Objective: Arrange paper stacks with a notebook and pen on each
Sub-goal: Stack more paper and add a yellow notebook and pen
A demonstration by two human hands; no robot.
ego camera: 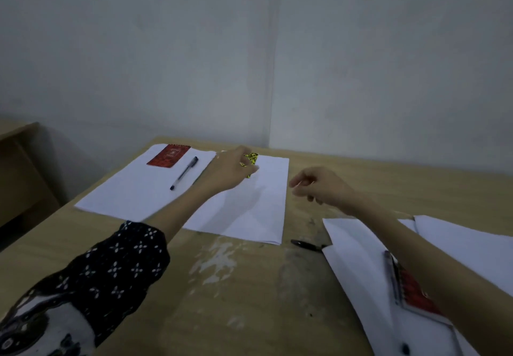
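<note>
The yellow notebook (251,161), pinched in the left hand (230,171) at the far end of the middle paper stack (249,211), lacks a pen; the loose black pen (308,244), lengthwise left-to-right, lies nearer the empty, loosely curled right hand (319,186).

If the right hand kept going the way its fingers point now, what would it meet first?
Probably the middle paper stack: the right hand hovers with fingers loosely curled, pointing left toward its near edge. Depth is unclear, so it might pass above the sheets toward the left hand holding the yellow notebook.
</note>
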